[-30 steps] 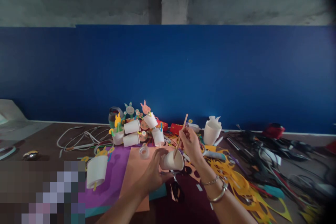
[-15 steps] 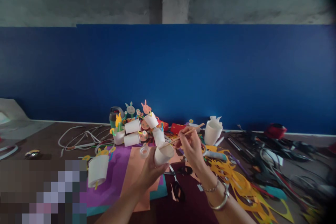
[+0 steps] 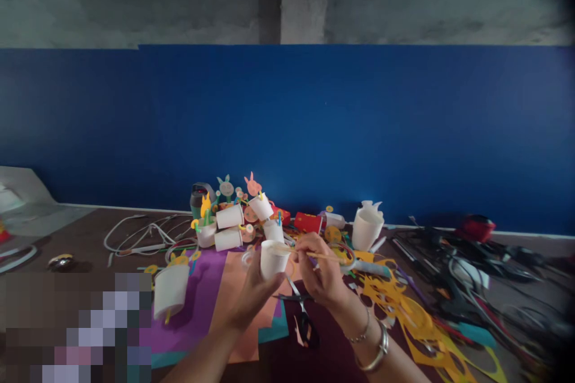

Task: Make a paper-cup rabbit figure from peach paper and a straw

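Observation:
A white paper cup point(image 3: 273, 260) stands upright in the grasp of my left hand point(image 3: 258, 292), whose fingers wrap round its lower part. My right hand point(image 3: 320, 269), with bracelets at the wrist, pinches a thin wooden stick point(image 3: 326, 257). The stick's far end lies at the cup's rim, blurred a little. Below the hands, open scissors point(image 3: 302, 305) rest on dark paper. Just behind the held cup is another white cup point(image 3: 272, 230).
White cups with paper animal figures point(image 3: 230, 216) cluster at the back. Another decorated cup point(image 3: 171, 291) stands left on purple paper point(image 3: 204, 287). Yellow paper scraps point(image 3: 406, 305) and black cables lie right; nested cups point(image 3: 367, 227) stand behind. White cables point(image 3: 153, 233) lie left.
The cup in my left hand has come more upright and moved slightly left. My right hand has lowered, and the stick has gone from a steep slant to nearly level.

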Demonstrator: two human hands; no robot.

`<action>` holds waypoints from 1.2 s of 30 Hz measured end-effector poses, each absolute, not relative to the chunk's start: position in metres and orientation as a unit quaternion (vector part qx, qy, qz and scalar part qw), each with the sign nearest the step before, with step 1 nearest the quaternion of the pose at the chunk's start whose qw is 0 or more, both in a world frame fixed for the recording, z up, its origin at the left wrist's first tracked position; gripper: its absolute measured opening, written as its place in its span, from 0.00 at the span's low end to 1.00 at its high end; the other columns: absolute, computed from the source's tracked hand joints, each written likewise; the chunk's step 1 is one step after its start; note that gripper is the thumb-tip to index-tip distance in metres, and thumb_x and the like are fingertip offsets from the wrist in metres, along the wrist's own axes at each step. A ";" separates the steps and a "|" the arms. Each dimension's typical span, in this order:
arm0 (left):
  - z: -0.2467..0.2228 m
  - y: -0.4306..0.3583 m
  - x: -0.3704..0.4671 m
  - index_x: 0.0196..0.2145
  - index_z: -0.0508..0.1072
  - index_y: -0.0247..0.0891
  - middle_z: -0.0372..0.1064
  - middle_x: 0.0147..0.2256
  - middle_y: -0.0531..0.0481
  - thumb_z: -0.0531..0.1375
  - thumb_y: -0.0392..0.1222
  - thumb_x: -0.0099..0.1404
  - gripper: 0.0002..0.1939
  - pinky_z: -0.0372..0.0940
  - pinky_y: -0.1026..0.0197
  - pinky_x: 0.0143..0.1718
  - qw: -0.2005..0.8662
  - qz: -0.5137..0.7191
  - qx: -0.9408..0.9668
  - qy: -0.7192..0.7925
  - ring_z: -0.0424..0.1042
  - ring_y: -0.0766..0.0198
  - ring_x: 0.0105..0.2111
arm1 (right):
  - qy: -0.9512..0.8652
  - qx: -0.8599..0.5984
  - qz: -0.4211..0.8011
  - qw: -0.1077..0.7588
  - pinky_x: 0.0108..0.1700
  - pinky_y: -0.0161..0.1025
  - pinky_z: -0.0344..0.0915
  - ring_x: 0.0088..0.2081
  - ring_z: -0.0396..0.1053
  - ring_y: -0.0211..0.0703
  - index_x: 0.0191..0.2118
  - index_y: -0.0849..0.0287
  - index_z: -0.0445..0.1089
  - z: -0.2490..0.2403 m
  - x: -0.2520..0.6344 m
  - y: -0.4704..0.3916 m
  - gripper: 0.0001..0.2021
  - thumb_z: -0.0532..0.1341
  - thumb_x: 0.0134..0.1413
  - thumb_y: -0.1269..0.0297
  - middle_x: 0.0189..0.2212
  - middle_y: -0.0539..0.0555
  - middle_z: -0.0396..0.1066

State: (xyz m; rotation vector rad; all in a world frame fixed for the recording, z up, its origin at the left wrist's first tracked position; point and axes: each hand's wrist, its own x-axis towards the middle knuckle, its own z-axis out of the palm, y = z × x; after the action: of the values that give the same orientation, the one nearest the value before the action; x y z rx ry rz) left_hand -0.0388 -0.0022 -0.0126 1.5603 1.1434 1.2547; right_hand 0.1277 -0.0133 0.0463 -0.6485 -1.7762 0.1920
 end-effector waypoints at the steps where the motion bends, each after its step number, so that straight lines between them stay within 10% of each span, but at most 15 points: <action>1: -0.015 -0.001 -0.039 0.54 0.57 0.39 0.61 0.50 0.43 0.60 0.42 0.57 0.28 0.62 0.54 0.47 0.401 0.499 0.623 0.450 0.61 0.51 0.51 | -0.772 -0.265 0.068 0.573 0.37 0.42 0.65 0.35 0.65 0.43 0.38 0.57 0.61 0.045 0.127 -0.014 0.08 0.52 0.54 0.77 0.33 0.54 0.63; 36: -0.033 0.010 -0.041 0.52 0.60 0.40 0.64 0.47 0.45 0.60 0.43 0.59 0.25 0.62 0.52 0.46 0.366 0.537 0.635 0.418 0.65 0.53 0.46 | -0.789 -0.221 0.038 0.572 0.38 0.45 0.66 0.36 0.64 0.44 0.40 0.57 0.59 0.042 0.125 -0.019 0.12 0.51 0.52 0.80 0.33 0.55 0.64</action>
State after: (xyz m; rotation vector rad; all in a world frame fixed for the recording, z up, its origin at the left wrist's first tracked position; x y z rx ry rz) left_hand -0.0414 0.0104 -0.0327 1.6332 1.0737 1.3799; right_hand 0.1247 -0.0188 0.0425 -0.5180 -1.8516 0.0902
